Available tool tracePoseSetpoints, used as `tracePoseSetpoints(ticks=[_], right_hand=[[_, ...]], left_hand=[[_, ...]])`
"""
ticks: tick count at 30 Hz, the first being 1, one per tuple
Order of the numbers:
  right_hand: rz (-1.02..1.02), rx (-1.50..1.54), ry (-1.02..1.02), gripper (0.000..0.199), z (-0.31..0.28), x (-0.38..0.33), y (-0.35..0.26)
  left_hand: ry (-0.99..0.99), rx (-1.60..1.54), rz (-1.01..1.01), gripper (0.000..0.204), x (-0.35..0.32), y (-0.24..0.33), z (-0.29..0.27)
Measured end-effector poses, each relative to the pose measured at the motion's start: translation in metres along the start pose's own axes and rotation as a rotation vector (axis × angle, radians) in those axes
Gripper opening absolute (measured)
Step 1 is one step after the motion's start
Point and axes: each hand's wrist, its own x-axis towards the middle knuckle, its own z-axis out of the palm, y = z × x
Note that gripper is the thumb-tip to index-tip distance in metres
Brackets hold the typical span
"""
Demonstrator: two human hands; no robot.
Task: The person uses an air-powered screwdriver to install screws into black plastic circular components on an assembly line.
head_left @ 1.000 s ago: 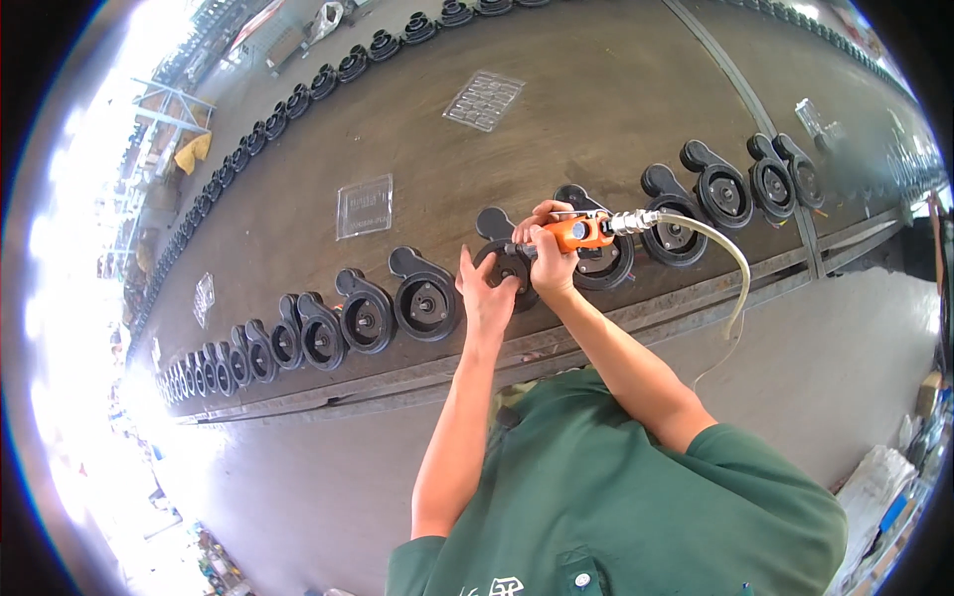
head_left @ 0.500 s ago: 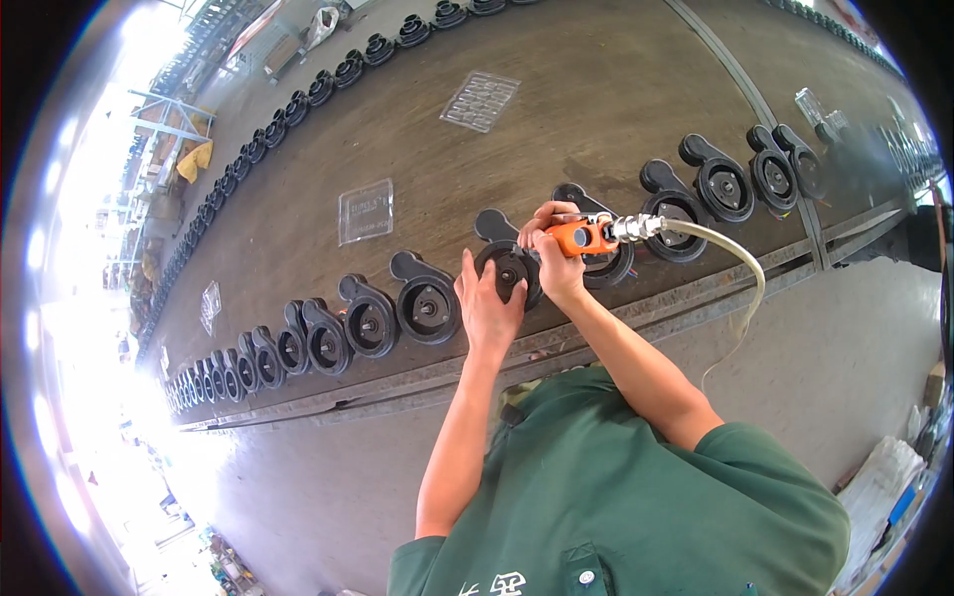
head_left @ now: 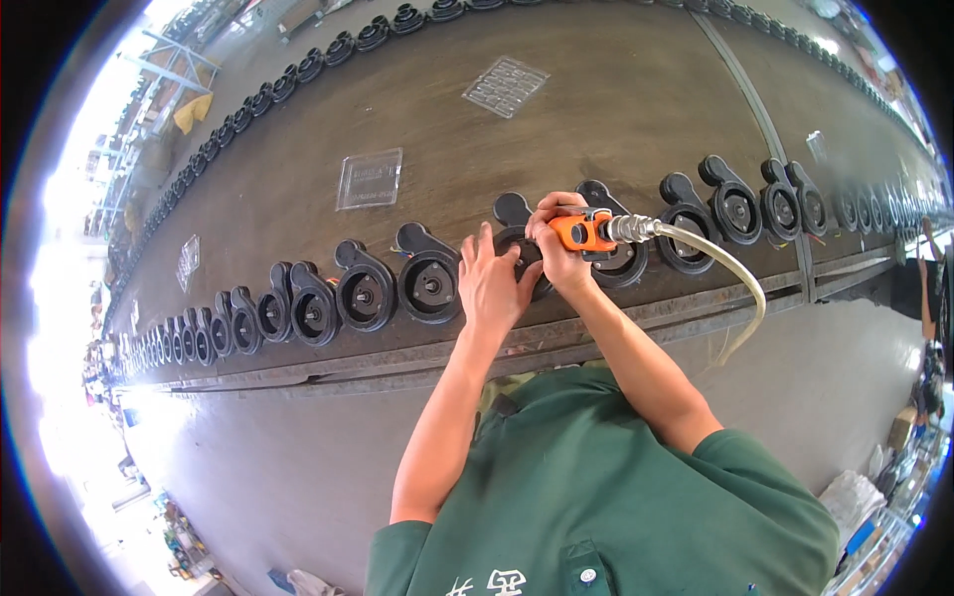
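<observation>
My right hand [head_left: 558,243] is wrapped round an orange air tool [head_left: 581,233] with a silver fitting and a pale hose [head_left: 740,283]. The tool lies sideways over the right side of a black round blower housing [head_left: 513,211], whose narrow rounded end points away from me. My left hand [head_left: 494,283] grips the left and near side of this same housing, fingers spread over its rim and thumb bent inward. Both hands cover much of the housing's middle, and the tool's working tip is hidden. Just left stands another housing [head_left: 430,285] with a shaft at its centre.
Similar black housings [head_left: 365,296] line the near edge of the brown table [head_left: 447,159] on both sides. Another row [head_left: 373,35] follows the far edge. Clear plastic trays [head_left: 370,181] lie flat between. A metal strip [head_left: 745,79] crosses the table at right.
The whole view has shifted and turned slightly. My left fingers have drawn closer around the housing, and the right hand keeps the air tool over the same housing.
</observation>
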Motion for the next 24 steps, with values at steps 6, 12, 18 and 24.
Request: tracePoseSetpoints(ticks=[6, 12, 18, 24], right_hand=[[-0.055, -0.127, -0.048, 0.025, 0.003, -0.001, 0.013], [-0.033, -0.025, 0.009, 0.024, 0.007, 0.004, 0.007], [-0.003, 0.066, 0.097, 0.026, 0.004, 0.007, 0.011], [0.002, 0.113, 0.147, 0.026, -0.003, 0.006, 0.014]], left_hand=[[0.050, 0.012, -0.027, 0.051, 0.004, -0.002, 0.012], [0.083, -0.143, -0.058, 0.056, 0.002, -0.005, 0.014], [0.074, -0.164, -0.067, 0.058, 0.004, -0.003, 0.022], [0.032, -0.396, -0.182, 0.057, 0.007, -0.005, 0.024]])
